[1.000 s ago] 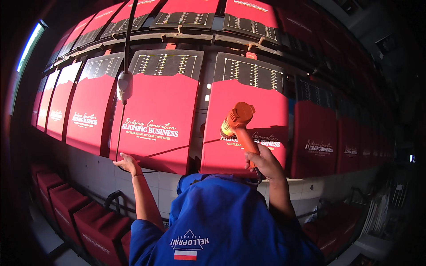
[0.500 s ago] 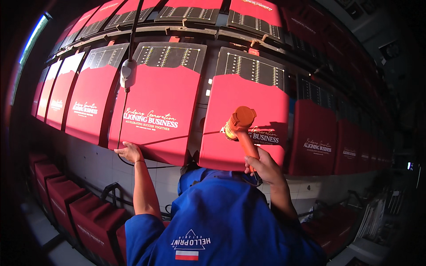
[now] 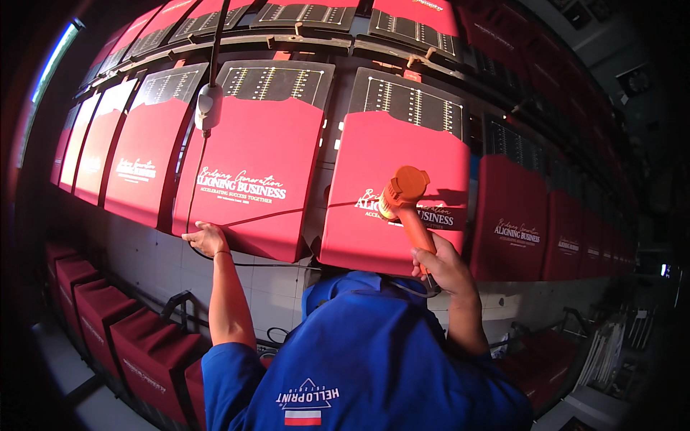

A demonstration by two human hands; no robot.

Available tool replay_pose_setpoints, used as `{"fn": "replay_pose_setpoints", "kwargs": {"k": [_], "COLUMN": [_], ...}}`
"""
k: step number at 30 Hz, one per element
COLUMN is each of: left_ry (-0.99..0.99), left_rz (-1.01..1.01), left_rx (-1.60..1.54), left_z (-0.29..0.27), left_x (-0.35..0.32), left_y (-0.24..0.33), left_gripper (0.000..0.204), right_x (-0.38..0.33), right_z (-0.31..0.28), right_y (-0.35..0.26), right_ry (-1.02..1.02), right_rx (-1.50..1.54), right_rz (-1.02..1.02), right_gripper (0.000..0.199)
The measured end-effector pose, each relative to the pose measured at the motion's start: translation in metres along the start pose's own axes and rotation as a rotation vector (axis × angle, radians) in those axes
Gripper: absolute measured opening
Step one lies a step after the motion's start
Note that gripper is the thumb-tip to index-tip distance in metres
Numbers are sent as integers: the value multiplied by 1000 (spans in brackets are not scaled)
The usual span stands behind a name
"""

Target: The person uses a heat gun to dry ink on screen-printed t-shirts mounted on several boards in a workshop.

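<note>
Low at far left, a row of dark red cloths. Next, a cord with a white connector hangs over the left cloth, itself stretched on a black board. Left hand at that cloth's near left corner, fingers partly spread by the cord; whether they grip it, cannot tell. Rightward, orange heat gun above the right cloth, partly hiding its white print. Right hand wraps the handle, at the cloth's near edge.
</note>
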State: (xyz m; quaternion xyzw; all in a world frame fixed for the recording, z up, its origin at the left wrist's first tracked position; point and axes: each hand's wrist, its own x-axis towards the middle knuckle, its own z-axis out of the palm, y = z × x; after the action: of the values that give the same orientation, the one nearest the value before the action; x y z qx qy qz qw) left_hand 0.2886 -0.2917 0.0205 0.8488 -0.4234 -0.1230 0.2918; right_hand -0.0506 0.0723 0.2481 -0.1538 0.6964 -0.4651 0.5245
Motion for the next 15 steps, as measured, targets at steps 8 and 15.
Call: {"fn": "replay_pose_setpoints", "kwargs": {"k": [8,15], "left_ry": [8,-4], "left_rz": [-15,-20], "left_rx": [21,20], "left_z": [-8,-8], "left_x": [-7,-8], "left_y": [8,10], "left_gripper": [70,72], "right_x": [-10,-20], "right_z": [-20,-28], "right_y": [3,9], "right_ry": [10,96], "right_rx": [38,29], "right_rz": [21,21], "right_gripper": [29,29]}}
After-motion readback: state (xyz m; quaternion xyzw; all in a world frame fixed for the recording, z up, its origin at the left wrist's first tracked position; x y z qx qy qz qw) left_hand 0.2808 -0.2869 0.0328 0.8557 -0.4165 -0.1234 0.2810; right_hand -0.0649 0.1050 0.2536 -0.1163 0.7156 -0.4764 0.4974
